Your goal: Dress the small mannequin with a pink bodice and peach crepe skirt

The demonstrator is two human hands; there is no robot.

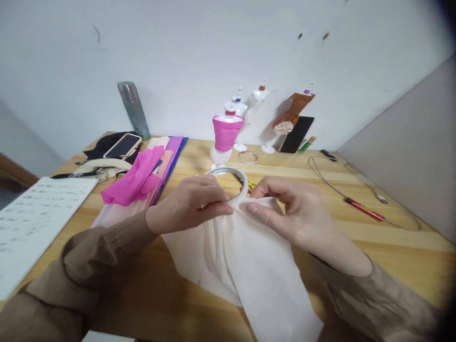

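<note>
My left hand (199, 199) is closed, its thumb and fingers gripping the gathered top edge of a pale cream sheet of crepe paper (263, 270) together with a roll of tape (244, 183). The tape ring stands tilted just behind the paper's edge. On the other side, my right hand (288, 209) pinches the same top edge between thumb and forefinger. Pleats run down from between the hands, and the sheet hangs toward me over the table. Behind the tape, a yellow-and-red handled tool (251, 185) is mostly hidden.
A small dress form (228, 135) wrapped in pink stands behind my hands, with several more by the wall. Folded colored paper (131, 180), a phone (123, 146), a bottle (133, 109) and a notebook (39, 223) are leftward. A cable with a red part (364, 209) lies right.
</note>
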